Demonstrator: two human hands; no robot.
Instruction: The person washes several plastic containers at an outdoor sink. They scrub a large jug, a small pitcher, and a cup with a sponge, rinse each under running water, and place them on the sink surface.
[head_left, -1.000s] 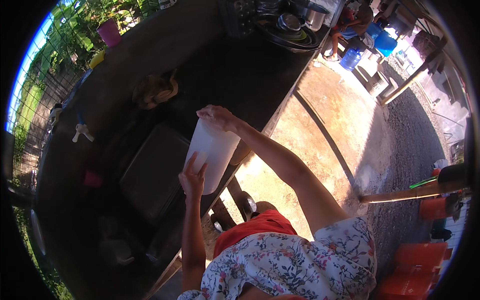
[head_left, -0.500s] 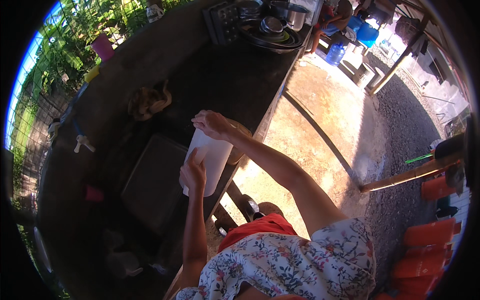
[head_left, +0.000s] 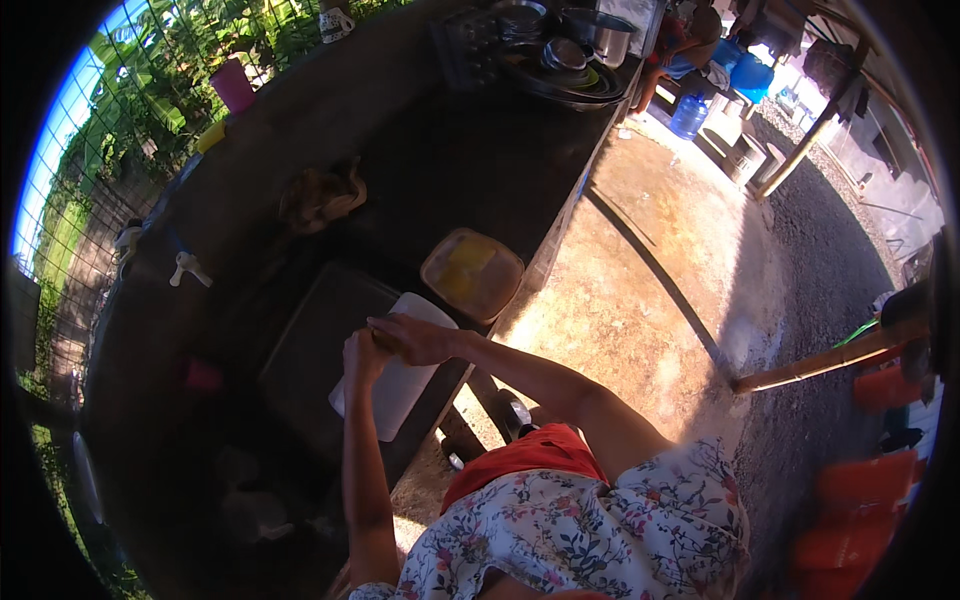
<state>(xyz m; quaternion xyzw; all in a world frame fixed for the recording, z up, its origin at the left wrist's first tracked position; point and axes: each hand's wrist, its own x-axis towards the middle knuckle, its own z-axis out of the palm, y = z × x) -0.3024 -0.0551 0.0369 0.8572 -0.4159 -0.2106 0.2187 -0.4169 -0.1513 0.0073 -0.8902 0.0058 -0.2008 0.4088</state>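
My left hand (head_left: 362, 362) and my right hand (head_left: 425, 338) meet over a white flat board (head_left: 408, 385) near the counter's front edge. Pinched between their fingers is a small yellow-brown thing (head_left: 385, 341), whose kind is too dark to make out. Beyond my right hand sits a rounded tub (head_left: 512, 272) with yellow and pale contents. Under and left of the board lies a dark rectangular slab (head_left: 312, 335).
A white tap (head_left: 190, 268) sticks out on the left. Farther back are a brownish bundle (head_left: 322, 196), a pink cup (head_left: 232, 86) on the ledge, and stacked pans (head_left: 570, 75). A person (head_left: 690, 45) sits at the far right, near a blue water jug (head_left: 688, 116).
The white board has shifted toward me, uncovering the tub. My hands have come together over it, with the small yellow-brown thing now showing between them. The view has shifted slightly.
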